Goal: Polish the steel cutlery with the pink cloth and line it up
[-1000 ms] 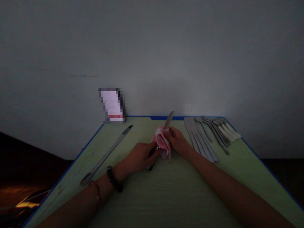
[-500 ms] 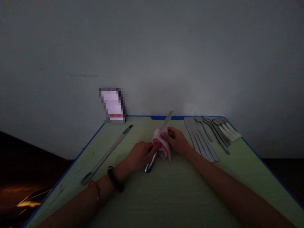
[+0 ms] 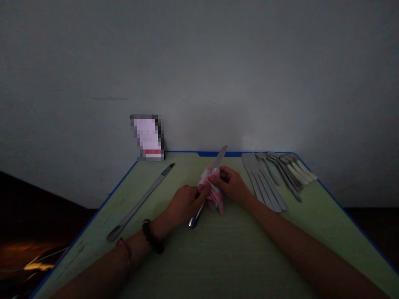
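A table knife point(image 3: 220, 158) slants over the middle of the table, blade pointing away and handle toward me. A pink and white cloth point(image 3: 210, 187) is wrapped around its middle, hiding that part. My left hand point(image 3: 186, 203) is closed on the knife's handle side, with the thumb against the cloth. My right hand point(image 3: 232, 182) pinches the cloth near the base of the blade. Another table knife point(image 3: 143, 201) lies by itself left of my left hand. Right of my right hand, several table knives point(image 3: 263, 187) lie side by side.
Spoons and forks point(image 3: 282, 170), some with white handles, lie at the table's back right. A phone-like, blurred-out screen point(image 3: 148, 137) leans against the grey wall point(image 3: 205, 66) at the back left. The greenish table point(image 3: 218, 257) has a blue edge.
The knife's handle end has shifted slightly toward me and left. The cloth has bunched a little differently under my fingers; both hands keep nearly the same place.
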Available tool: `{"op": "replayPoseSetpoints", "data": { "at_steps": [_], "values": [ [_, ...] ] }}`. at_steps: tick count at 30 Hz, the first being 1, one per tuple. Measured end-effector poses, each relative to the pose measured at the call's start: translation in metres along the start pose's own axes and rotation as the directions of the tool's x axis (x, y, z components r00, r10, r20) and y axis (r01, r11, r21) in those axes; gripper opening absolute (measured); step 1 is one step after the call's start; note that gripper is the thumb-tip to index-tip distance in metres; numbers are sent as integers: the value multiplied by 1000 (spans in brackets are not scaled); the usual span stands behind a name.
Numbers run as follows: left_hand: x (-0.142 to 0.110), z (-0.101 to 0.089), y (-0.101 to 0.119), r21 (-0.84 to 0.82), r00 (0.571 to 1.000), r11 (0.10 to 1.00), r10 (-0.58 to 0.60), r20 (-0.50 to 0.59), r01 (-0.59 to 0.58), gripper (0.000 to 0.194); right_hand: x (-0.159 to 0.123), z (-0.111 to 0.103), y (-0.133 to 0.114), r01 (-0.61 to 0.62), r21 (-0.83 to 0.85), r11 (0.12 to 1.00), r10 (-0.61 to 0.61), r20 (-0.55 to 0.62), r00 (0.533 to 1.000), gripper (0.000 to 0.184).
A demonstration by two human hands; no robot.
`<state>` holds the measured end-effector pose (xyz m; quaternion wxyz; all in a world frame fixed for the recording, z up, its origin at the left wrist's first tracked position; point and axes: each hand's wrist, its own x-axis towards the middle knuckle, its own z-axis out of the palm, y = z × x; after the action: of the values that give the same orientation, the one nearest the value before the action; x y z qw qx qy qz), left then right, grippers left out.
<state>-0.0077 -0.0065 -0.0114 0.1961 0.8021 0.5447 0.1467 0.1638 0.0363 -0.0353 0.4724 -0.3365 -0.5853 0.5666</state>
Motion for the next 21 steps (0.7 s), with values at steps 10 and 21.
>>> {"op": "replayPoseSetpoints", "data": {
  "at_steps": [10,21],
  "values": [
    [-2,-5,1,-77,999,997,19,46,-16,66,-2,1,-4,2,23,1000,-3,41,999,35],
    [-2,-4,0,-89,999,996,7,36,-4,65,-3,2,-6,8,15,1000,-9,59,998,34]
  ]
}}
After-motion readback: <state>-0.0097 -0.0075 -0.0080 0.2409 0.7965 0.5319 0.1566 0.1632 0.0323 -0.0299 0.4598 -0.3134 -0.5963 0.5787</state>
